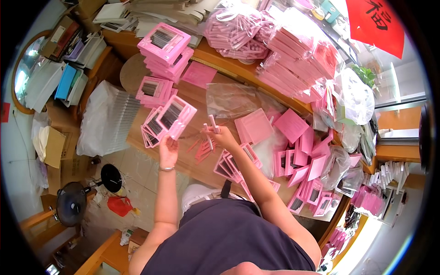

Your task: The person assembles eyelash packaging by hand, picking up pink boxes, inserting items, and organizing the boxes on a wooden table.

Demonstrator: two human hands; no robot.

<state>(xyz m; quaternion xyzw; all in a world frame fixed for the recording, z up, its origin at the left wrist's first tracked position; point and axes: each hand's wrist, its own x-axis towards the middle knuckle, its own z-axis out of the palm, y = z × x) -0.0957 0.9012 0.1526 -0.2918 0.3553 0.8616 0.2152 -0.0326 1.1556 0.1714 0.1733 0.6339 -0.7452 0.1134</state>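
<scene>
Head view, clock read from middle. Left hand (169, 143) at nine o'clock, grasping pink windowed box (175, 114) by near edge; box tilted, out at ten. Right hand (223, 136) dead centre, fingers curled round slim pink tubes (212, 123). Loose pink sticks (202, 150) on table (195, 98), just off at eight! Box stack (164, 44) at eleven, bulging clear bag (233, 31) at twelve.

1 head-worn fisheye looks down at the table (195, 97).
</scene>
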